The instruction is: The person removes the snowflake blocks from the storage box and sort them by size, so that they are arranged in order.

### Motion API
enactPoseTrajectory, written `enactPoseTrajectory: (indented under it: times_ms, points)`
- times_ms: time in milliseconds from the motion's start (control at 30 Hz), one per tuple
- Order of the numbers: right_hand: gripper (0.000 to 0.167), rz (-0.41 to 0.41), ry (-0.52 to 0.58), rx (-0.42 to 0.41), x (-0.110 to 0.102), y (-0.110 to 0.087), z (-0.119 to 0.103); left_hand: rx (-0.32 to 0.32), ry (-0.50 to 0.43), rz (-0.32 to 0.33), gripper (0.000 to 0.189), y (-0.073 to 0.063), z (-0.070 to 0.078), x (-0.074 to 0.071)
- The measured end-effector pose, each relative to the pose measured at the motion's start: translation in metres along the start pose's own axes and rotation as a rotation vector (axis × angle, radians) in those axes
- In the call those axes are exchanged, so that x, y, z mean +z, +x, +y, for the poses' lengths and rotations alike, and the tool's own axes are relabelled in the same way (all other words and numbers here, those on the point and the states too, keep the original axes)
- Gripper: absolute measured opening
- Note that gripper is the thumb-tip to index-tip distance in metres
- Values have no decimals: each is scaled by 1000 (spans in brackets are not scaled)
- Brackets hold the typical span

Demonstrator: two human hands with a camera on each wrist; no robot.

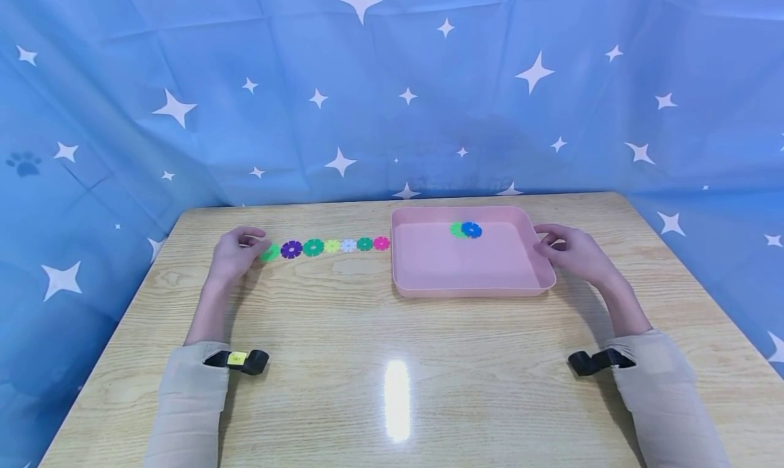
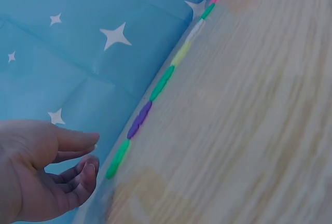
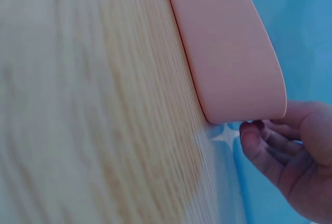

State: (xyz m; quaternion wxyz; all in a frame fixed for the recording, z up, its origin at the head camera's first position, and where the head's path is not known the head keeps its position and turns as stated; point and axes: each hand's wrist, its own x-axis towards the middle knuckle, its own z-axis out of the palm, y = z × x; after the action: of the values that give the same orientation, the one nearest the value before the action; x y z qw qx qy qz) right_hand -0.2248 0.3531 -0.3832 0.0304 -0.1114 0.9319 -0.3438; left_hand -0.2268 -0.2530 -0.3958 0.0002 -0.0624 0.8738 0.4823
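Several notched plastic building discs lie flat in a row on the table, from a light green disc [image 1: 270,253] at the left end to a pink disc [image 1: 382,243] beside the tray. My left hand [image 1: 241,252] hovers at the light green end, its fingertips overlapping that disc in the head view. A gap shows between its thumb and fingers in the left wrist view, with nothing held there. My right hand [image 1: 572,252] grips the pink tray [image 1: 471,292] at its right rim, fingers bent against the end wall. Inside the tray, a blue disc [image 1: 471,230] partly covers a green disc [image 1: 456,230].
Under everything is a light wood-grain table [image 1: 331,359], with a bright glare patch near its front middle. A blue curtain [image 1: 392,114] with white stars hangs behind it and along both sides. Each forearm wears a black wrist camera strap [image 1: 248,361].
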Motion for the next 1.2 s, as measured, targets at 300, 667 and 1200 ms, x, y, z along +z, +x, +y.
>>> enactPoseTrajectory:
  times_ms: [300, 667, 1200]
  points:
    - [45, 2, 3, -2, -1, 0, 0, 81, -59, -42, 40, -2, 21, 13]
    - [45, 2, 1, -11, -1, 0, 0, 151, -125, -110, 35, -2, 40, 47]
    - [44, 7, -1, -19, 1, 0, 2, 264, -123, -203, 29, -7, 77, 99]
